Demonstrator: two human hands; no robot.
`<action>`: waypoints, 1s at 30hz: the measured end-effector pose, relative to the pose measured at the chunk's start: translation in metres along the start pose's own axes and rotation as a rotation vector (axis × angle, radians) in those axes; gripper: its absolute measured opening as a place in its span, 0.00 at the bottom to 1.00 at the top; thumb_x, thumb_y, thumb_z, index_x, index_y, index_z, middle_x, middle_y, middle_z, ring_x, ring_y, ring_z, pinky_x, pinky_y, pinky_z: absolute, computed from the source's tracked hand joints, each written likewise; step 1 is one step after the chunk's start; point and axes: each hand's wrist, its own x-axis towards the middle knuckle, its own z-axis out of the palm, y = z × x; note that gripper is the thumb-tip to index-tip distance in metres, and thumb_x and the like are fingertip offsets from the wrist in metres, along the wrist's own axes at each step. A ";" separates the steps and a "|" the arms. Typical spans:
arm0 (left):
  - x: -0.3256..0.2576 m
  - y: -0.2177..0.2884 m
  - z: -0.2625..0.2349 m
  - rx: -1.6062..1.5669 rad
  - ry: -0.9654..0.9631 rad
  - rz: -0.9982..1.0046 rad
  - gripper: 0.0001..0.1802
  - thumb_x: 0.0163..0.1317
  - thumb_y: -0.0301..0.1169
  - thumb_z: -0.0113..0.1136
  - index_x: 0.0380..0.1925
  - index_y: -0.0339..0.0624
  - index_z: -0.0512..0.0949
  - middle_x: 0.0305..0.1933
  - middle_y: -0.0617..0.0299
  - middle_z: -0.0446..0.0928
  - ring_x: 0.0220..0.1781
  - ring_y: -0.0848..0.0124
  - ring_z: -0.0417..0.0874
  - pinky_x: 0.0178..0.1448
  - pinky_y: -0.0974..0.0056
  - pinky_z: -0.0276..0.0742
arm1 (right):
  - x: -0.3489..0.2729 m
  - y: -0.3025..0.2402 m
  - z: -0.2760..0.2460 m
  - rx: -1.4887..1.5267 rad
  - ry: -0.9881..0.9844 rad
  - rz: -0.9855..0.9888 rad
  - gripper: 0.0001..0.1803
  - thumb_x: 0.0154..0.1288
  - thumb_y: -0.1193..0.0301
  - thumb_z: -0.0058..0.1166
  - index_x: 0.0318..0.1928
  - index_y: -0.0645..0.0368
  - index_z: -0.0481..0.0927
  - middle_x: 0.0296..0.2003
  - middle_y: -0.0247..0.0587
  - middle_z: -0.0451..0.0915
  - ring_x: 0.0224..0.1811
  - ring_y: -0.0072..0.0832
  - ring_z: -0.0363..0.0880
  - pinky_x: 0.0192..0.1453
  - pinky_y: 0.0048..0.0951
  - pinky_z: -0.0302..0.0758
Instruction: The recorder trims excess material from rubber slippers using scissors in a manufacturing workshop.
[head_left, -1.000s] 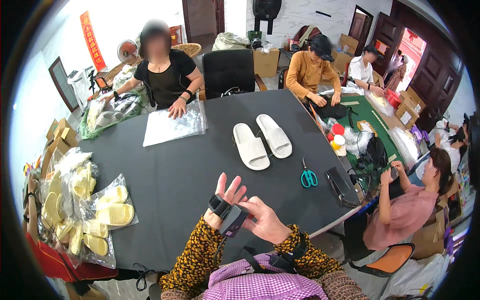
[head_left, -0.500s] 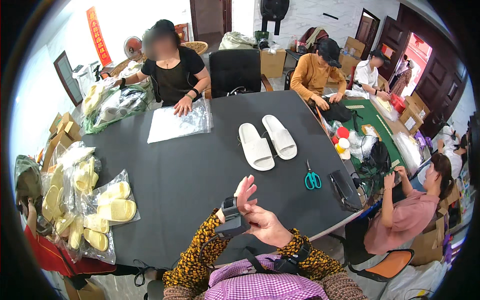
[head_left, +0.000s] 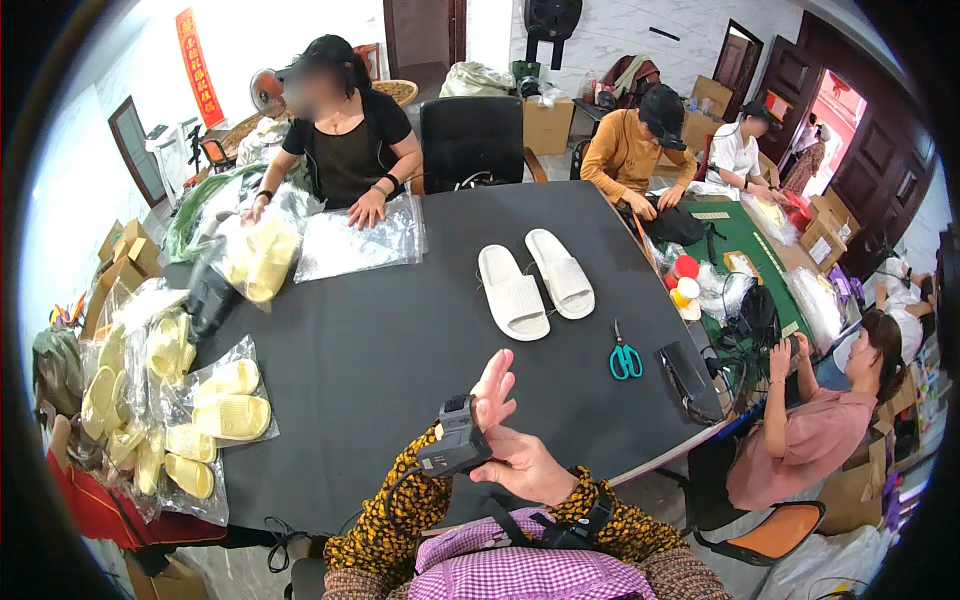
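My left hand [head_left: 492, 392] is held up over the near edge of the black table, its fingers stretched out and holding nothing. A black box-shaped wrist device [head_left: 455, 440] is strapped at that wrist. My right hand [head_left: 527, 467] closes on the side of this device, thumb in front and fingers partly hidden behind it. Beyond my hands lies a pair of white slippers [head_left: 515, 300], side by side. To their right are teal-handled scissors [head_left: 626, 360] with the blades pointing away.
Bagged yellow slippers [head_left: 235, 415] pile up on the left of the black table [head_left: 350, 400]. Across it, a person [head_left: 350, 140] touches clear bags [head_left: 362, 240]. A black case [head_left: 690, 383] lies at the right edge. Other people work at a green-topped table [head_left: 755, 250].
The right hand has shifted slightly along the wrist device, which has tilted a little. The person across has brought a bag of yellow slippers onto the table.
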 end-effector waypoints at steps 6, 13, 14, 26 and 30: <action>0.011 0.016 -0.002 0.252 0.039 0.010 0.70 0.39 0.77 0.52 0.71 0.54 0.27 0.76 0.58 0.21 0.75 0.50 0.21 0.71 0.39 0.29 | 0.002 -0.003 -0.007 0.005 0.078 -0.011 0.12 0.54 0.80 0.61 0.40 0.64 0.78 0.38 0.37 0.72 0.42 0.27 0.73 0.49 0.28 0.71; 0.003 0.000 -0.013 0.406 0.160 0.152 0.55 0.56 0.58 0.58 0.72 0.50 0.37 0.76 0.54 0.33 0.76 0.52 0.42 0.71 0.48 0.53 | 0.001 0.012 -0.008 -0.129 0.085 -0.132 0.13 0.51 0.77 0.64 0.39 0.62 0.80 0.38 0.36 0.71 0.46 0.31 0.70 0.50 0.30 0.69; 0.004 0.004 -0.009 0.631 0.182 0.154 0.50 0.57 0.47 0.60 0.71 0.49 0.41 0.76 0.53 0.36 0.75 0.52 0.46 0.69 0.49 0.58 | -0.001 0.016 -0.010 -0.185 0.078 -0.151 0.13 0.51 0.76 0.64 0.38 0.62 0.80 0.38 0.36 0.71 0.47 0.32 0.70 0.51 0.30 0.68; 0.021 -0.028 -0.021 2.000 0.218 -0.299 0.31 0.51 0.45 0.59 0.57 0.53 0.70 0.68 0.50 0.59 0.64 0.40 0.62 0.54 0.36 0.66 | -0.002 0.030 -0.011 -0.081 0.160 0.091 0.13 0.56 0.70 0.63 0.38 0.66 0.78 0.37 0.37 0.77 0.40 0.26 0.73 0.48 0.26 0.70; 0.029 -0.050 -0.030 2.322 0.120 -0.294 0.26 0.55 0.43 0.54 0.54 0.47 0.72 0.61 0.48 0.68 0.59 0.43 0.67 0.51 0.41 0.67 | 0.004 0.022 -0.010 0.308 0.129 0.316 0.08 0.66 0.71 0.53 0.39 0.64 0.74 0.33 0.27 0.71 0.36 0.15 0.67 0.41 0.21 0.67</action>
